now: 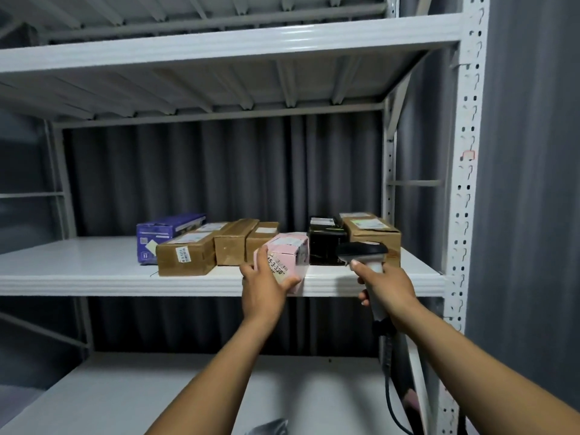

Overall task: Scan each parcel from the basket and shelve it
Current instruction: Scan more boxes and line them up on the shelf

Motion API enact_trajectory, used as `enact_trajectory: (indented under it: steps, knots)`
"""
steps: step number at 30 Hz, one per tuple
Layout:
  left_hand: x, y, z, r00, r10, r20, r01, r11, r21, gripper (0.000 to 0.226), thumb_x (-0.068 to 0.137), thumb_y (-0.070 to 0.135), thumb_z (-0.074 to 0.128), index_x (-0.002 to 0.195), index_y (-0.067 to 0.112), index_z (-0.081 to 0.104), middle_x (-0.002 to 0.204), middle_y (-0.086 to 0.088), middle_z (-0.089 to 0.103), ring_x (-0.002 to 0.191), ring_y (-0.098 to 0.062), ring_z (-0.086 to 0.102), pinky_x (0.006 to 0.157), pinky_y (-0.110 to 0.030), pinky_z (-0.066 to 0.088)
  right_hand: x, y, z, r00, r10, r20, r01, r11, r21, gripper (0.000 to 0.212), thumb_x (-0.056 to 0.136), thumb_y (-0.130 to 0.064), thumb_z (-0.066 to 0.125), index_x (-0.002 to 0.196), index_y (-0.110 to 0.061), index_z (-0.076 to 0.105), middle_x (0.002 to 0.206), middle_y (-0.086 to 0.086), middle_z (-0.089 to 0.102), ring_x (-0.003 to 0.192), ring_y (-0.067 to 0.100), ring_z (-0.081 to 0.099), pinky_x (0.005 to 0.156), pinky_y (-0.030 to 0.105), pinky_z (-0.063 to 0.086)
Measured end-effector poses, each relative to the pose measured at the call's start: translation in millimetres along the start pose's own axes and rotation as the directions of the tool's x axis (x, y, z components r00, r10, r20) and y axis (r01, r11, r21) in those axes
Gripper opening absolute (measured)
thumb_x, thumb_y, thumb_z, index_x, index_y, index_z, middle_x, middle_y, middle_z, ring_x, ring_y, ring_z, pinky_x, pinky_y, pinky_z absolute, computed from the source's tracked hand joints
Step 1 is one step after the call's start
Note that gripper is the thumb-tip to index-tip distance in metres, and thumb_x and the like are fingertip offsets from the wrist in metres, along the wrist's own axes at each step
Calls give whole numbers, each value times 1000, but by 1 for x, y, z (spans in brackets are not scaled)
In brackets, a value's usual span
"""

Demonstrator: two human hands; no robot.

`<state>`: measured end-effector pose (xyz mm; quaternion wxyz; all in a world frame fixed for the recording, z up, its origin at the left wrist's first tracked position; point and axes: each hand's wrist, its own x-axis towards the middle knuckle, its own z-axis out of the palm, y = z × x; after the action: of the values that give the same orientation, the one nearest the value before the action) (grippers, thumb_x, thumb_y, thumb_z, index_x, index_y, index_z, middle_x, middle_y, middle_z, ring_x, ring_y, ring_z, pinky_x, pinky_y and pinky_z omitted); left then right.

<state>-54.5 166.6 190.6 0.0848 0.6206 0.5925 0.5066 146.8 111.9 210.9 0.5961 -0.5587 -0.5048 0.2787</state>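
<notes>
My left hand [265,282] grips the near end of a pink parcel [290,249] with a white label, which rests on the front edge of the white middle shelf [94,271], between the cardboard boxes and a black parcel [326,243]. My right hand [387,285] holds a barcode scanner [365,251] by its white handle. The scanner's dark head points left toward the pink parcel, and its black cable hangs down at the right. The basket is out of view.
A row of parcels sits on the middle shelf: a purple box [163,233], three brown cardboard boxes [188,252], the black parcel and another brown box [375,233] at the far right. A white upright post [464,183] borders the right side. A lower shelf [157,394] lies below.
</notes>
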Motion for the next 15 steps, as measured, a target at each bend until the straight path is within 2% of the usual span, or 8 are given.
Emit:
enact_trajectory:
  steps: [4,8,11,15]
  knots:
    - [10,4,6,995,97,0,-95,972,214,70,83,42,71,141,22,37,126,-14,41,108,-35,55,81,-41,47,9,3,1,1000,-16,11,17,999,-48,37,87,-41,69,98,-7,64,86,10,71,53,18,62,56,31,54]
    - [18,6,14,988,157,0,-147,924,354,58,88,42,65,137,24,40,121,-9,44,107,-29,54,69,-34,41,14,4,2,998,-52,31,55,992,-109,33,86,-42,69,95,-11,65,82,8,71,51,16,62,56,31,54]
    - [29,7,21,988,153,13,-147,912,383,57,89,40,64,138,25,40,122,-8,44,110,-27,52,69,-34,42,17,5,3,996,-75,51,80,989,-125,29,87,-39,69,91,-11,64,78,7,70,50,16,61,50,27,52]
    - [47,8,29,991,132,26,-130,889,440,58,91,39,62,141,24,39,126,-10,44,116,-28,47,80,-36,46,23,7,2,994,-95,51,101,984,-146,26,88,-38,68,87,-12,64,78,6,69,50,18,61,50,28,52]
